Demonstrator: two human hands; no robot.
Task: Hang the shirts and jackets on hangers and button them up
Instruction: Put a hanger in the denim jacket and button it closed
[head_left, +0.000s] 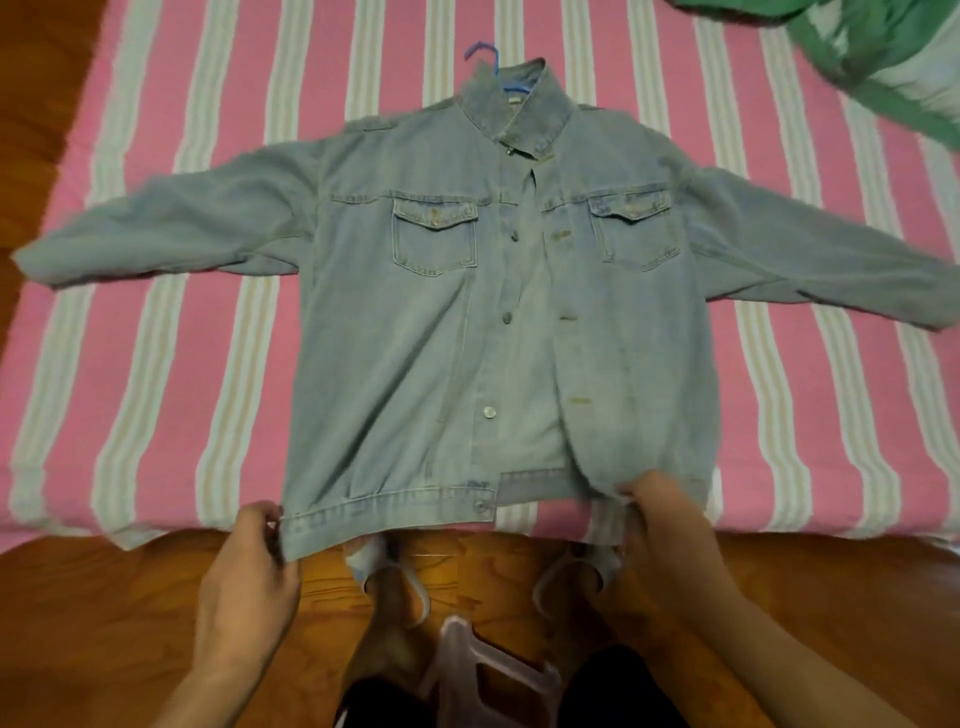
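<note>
Both hands, left hand (249, 566) and right hand (660, 525), gripping denim jacket (405, 322) hem at striped bedspread (171, 322) edge; best pulling evenly before buttoning.

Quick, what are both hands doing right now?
Left hand: pinches the denim jacket at its hem corner.
Right hand: grips the jacket's hem.

Bare-armed person in sandals

The forearms show no sleeves; dark clothing (613, 691) covers the legs, pale strapped sandals (415, 587) the feet.
</note>
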